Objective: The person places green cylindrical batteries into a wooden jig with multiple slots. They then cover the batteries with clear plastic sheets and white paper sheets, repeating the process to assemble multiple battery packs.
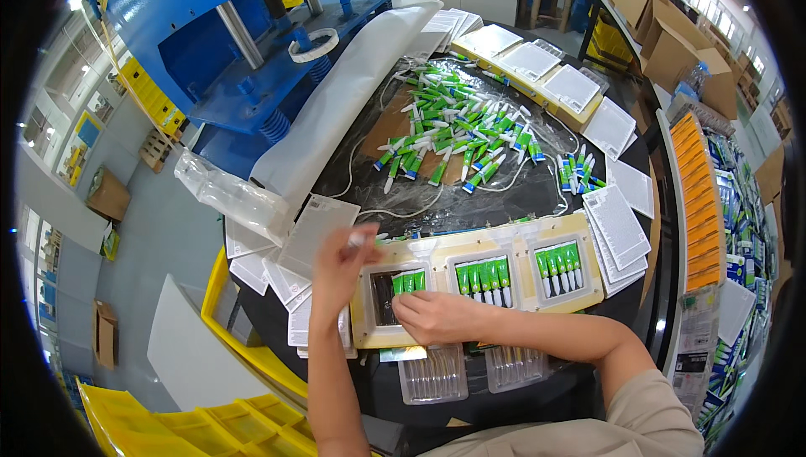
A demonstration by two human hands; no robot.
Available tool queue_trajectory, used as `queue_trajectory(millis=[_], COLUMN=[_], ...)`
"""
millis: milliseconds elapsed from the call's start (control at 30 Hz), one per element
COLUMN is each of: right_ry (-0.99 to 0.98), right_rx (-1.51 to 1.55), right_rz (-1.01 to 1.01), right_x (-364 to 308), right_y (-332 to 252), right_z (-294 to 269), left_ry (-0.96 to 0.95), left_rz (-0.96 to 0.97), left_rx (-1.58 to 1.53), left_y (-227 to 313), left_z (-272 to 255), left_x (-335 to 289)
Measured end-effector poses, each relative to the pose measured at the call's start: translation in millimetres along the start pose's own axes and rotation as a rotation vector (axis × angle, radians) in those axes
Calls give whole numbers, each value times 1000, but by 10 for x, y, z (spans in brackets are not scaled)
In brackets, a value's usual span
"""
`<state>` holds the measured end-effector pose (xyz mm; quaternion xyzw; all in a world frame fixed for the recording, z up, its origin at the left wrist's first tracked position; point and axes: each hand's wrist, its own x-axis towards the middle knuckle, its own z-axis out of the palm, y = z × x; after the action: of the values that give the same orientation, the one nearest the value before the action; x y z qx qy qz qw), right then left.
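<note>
Green tubes [409, 282]; right fingers [406, 307] curled at lower ends, left fingers [338, 249] blurred; cannot tell grips.

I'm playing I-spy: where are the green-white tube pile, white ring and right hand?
Green-white tube pile [456, 117]: head view, its middle.
White ring [316, 55]: head view, front rim.
Right hand [437, 317]: head view, back of hand.

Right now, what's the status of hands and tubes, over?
Left fingers raised, blurred. Right fingers at leftmost compartment, hiding part. Green tubes in all three; leftmost shows a gap.

Glossy plastic tubes [470, 118], clear smooth plastic trays [433, 375], matt paper cards [617, 220], polished metal rod [240, 35]
</note>
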<state>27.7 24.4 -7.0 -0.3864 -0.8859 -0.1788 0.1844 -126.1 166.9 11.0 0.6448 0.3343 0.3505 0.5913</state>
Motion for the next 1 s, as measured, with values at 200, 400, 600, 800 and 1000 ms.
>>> queue_trajectory(millis=[200,400,600,800,1000], right_ry=[29,-21,-186,68,84], right_rx=[95,-173,-402,-226,106], right_rz=[121,609,449,564,369], right_x=[-67,-183,-405,-320,6], right_y=[210,1506,1898,1412,235], right_z=[31,354,601,152,-172], left_ry=[326,359,469,334,284], left_rz=[109,11,490,440,382], left_rx=[86,-67,895,934,904], left_y=[-99,-268,-407,-383,-292], left_z=[-25,245,319,385,297], left_x=[-958,-1062,-977,-1109,-1209])
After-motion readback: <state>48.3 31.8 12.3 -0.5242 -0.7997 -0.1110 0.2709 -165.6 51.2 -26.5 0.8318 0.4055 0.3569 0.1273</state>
